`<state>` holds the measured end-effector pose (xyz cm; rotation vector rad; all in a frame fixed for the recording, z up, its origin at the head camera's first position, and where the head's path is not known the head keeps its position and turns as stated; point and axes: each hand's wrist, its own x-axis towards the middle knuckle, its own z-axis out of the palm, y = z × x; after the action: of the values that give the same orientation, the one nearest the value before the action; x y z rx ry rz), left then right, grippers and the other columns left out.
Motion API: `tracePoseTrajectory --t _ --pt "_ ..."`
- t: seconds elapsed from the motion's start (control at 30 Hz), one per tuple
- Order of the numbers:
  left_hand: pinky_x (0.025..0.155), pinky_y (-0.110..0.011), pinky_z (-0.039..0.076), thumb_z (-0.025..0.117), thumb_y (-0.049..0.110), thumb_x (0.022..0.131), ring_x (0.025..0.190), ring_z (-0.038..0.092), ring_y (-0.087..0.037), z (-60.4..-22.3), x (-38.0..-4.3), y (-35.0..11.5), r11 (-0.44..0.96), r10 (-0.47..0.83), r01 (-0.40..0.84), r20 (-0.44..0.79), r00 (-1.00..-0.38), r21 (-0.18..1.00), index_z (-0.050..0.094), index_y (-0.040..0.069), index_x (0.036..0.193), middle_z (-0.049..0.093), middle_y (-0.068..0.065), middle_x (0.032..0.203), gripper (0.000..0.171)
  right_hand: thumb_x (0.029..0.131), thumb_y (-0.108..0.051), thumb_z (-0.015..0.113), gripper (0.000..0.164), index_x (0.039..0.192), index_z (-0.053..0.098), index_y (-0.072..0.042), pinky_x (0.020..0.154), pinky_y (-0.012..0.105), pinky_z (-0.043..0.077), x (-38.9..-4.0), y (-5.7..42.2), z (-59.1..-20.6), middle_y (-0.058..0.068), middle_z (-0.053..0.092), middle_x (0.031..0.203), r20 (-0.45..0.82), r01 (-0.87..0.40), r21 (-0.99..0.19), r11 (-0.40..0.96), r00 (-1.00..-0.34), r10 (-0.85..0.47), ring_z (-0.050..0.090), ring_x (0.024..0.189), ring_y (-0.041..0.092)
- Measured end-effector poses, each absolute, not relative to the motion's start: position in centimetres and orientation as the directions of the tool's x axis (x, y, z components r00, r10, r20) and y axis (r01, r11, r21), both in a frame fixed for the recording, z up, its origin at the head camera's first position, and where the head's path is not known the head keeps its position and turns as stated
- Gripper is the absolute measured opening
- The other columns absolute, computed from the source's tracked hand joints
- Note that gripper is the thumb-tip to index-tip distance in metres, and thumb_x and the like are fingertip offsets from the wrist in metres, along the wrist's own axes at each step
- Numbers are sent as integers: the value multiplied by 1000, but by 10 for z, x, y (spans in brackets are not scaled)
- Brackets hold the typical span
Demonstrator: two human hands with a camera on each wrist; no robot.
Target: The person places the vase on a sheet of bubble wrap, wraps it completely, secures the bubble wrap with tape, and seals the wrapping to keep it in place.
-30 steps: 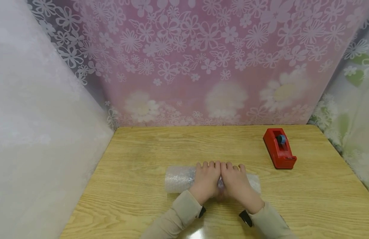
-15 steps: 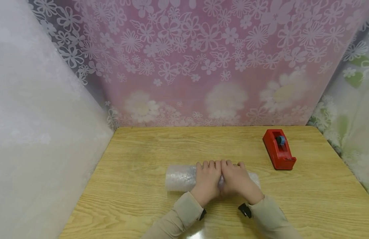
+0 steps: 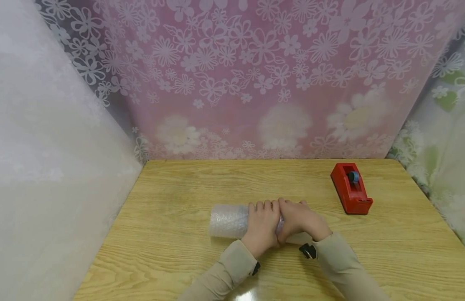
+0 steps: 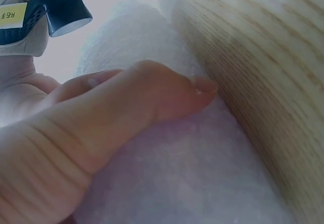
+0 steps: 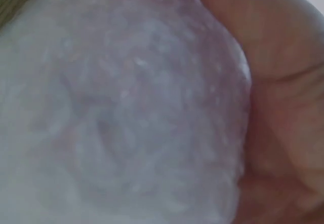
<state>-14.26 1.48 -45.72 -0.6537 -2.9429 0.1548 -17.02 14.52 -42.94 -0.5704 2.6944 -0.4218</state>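
Note:
A roll of clear bubble wrap (image 3: 228, 221) lies crosswise on the wooden table in the head view. My left hand (image 3: 262, 228) grips its middle from above, fingers over the far side. In the left wrist view the left thumb (image 4: 152, 92) presses along the near side of the bubble wrap, close to the tabletop. Right beside it, my right hand (image 3: 300, 219) curls round the right part of the roll. In the right wrist view the crinkled bubble wrap (image 5: 126, 107) fills most of the picture, with the right hand's fingers behind it. What lies inside the wrap is hidden.
A red tape dispenser (image 3: 351, 188) with a small roll of tape stands at the table's back right. Floral curtains (image 3: 255, 83) hang behind the table and at both sides. A black wrist camera (image 3: 308, 251) is strapped at the right sleeve.
My right hand has turned and shifted slightly up, its wrist now higher. The roll has moved a little away from me, and its right end shows less. The left hand keeps its grip.

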Motion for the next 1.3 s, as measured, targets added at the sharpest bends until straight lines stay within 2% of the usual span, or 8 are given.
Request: tracePoseTrajectory --t 0.3,0.57,0.67,0.9,1.0,1.3 --pt "86 -43 42 88 67 49 93 55 -21 -457 -142 16 904 420 409 76 -905 -123 51 15 119 59 -2 102 95 47 -36 94 87 120 56 -7 94 73 32 -172 147 -428 0 62 104 -291 -333 -379 863 -843 -453 60 99 23" --pt "77 -38 40 91 66 44 88 53 -19 -452 -141 14 906 419 414 41 -907 -89 52 16 117 59 0 100 96 48 -34 92 86 120 55 -5 94 76 30 -172 148 -422 2 63 106 -328 -336 -421 842 -809 -487 61 98 24" --pt "76 -37 39 91 65 43 87 53 -18 -450 -140 13 906 419 416 24 -908 -76 53 17 117 60 1 100 96 50 -33 90 81 118 55 -5 91 70 37 -173 149 -422 0 63 102 -337 -345 -446 826 -790 -512 60 93 21" --pt "81 -39 41 89 68 45 91 55 -18 -449 -138 13 909 413 414 -14 -910 -55 55 18 119 61 1 103 95 54 -23 87 68 113 57 -8 81 47 49 -179 151 -422 -1 60 98 -378 -334 -541 772 -724 -577 56 87 17" --pt "82 -40 41 89 68 45 92 55 -18 -448 -138 12 908 417 417 -11 -909 -52 55 18 120 61 2 104 96 54 -18 86 66 112 58 -9 81 41 50 -184 153 -423 0 59 99 -416 -297 -587 753 -688 -595 56 87 18" --pt "83 -40 40 87 68 46 92 54 -18 -448 -139 14 897 436 435 -3 -900 -76 54 17 124 60 2 104 99 55 -10 81 64 115 60 -14 89 35 46 -200 159 -431 -2 58 108 -504 -177 -684 708 -587 -634 51 97 16"
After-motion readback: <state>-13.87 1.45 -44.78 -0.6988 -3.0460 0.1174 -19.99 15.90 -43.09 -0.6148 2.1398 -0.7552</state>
